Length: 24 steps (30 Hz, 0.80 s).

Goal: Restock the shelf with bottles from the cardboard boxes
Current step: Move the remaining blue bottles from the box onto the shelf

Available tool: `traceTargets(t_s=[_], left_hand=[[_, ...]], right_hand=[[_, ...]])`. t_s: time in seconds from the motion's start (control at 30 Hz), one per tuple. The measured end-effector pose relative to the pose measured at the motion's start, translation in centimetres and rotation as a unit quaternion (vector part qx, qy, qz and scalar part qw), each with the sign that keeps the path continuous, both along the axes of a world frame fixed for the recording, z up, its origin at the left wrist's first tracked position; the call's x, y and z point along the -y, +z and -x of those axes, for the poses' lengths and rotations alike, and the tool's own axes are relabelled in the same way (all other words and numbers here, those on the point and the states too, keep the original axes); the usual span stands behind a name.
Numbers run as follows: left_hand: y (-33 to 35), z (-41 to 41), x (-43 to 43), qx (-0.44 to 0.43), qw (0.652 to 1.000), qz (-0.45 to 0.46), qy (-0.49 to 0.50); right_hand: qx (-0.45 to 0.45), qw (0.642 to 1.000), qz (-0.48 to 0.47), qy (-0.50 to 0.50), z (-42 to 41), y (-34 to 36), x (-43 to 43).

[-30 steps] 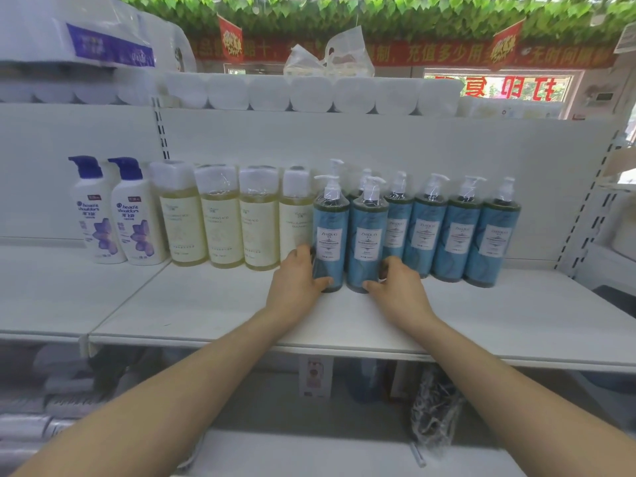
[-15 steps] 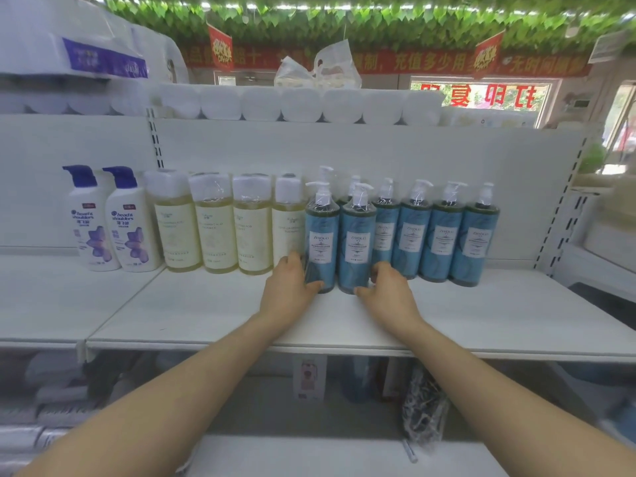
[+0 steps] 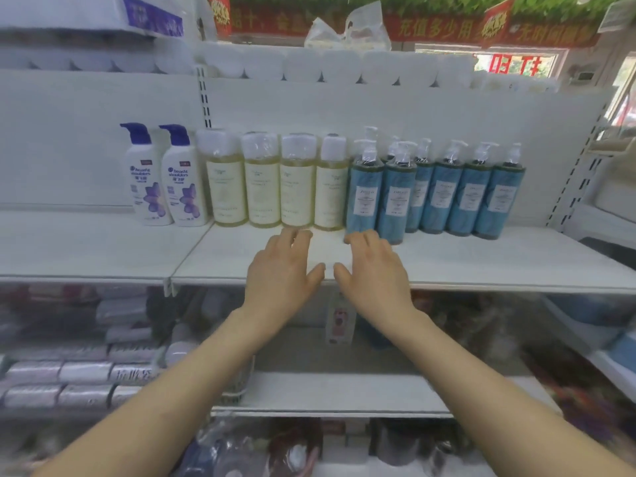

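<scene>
Both hands hovered palm-down over the front part of the white shelf (image 3: 481,263), side by side and just apart at the thumbs. The left hand (image 3: 280,280) held nothing, its fingers (image 3: 296,237) spread loose and straight, the tips pointing at the foot of the pale yellow bottles (image 3: 261,187). The right hand (image 3: 373,277) was likewise empty, with its fingers (image 3: 359,237) relaxed and slightly fanned. Its fingertips lay just before the base of the nearest blue bottle; whether they touched it could not be told.

The blue pump bottles (image 3: 471,197) stood upright on the shelf in a row against the back panel, right of centre. Two more of the same kind (image 3: 364,201) stood in front at the row's left end, close together and next to the last yellow bottle. Four yellow bottles with white caps stood in line to their left, and beyond those two white shampoo bottles (image 3: 165,184) with dark blue pump tops.

White paper rolls (image 3: 309,63) lined the shelf above. A small tag (image 3: 340,318) hung from the shelf edge between the forearms, and the lower shelves held blurred packaged goods.
</scene>
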State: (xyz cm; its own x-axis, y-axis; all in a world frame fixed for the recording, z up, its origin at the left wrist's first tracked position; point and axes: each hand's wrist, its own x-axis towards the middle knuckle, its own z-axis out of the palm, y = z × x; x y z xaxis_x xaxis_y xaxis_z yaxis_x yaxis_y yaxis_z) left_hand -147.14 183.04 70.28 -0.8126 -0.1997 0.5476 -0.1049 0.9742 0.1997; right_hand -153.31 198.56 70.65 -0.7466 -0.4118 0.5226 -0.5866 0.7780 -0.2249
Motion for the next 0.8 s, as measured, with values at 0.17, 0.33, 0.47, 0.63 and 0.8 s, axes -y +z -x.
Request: traceTargets(t_s=[0.17,0.33,0.47,0.63,0.8], left_hand=[[-1.6,-6.4,1.7,-0.008,1.0,0.019,-0.001],[-4.3,-13.0,3.1,-0.025,0.999,0.033,0.032],[-7.9,-18.2,3.3,-0.009,0.998,0.029,0.047],[-13.6,-26.2,3.9,0.07,0.995,0.013,0.072],[-19.3,-33.7,4.3,0.155,0.983,-0.009,0.097]], right_hand=[[-0.041,0.999,-0.027,0.022,-6.3,-1.7,2.6],[-0.064,0.997,-0.033,0.026,-12.1,-4.0,3.6],[-0.063,0.996,-0.045,0.036,-16.4,-7.5,3.6],[0.012,0.996,-0.071,0.042,-21.9,-14.5,1.6],[0.113,0.987,-0.103,0.044,-28.1,-22.4,-1.6]])
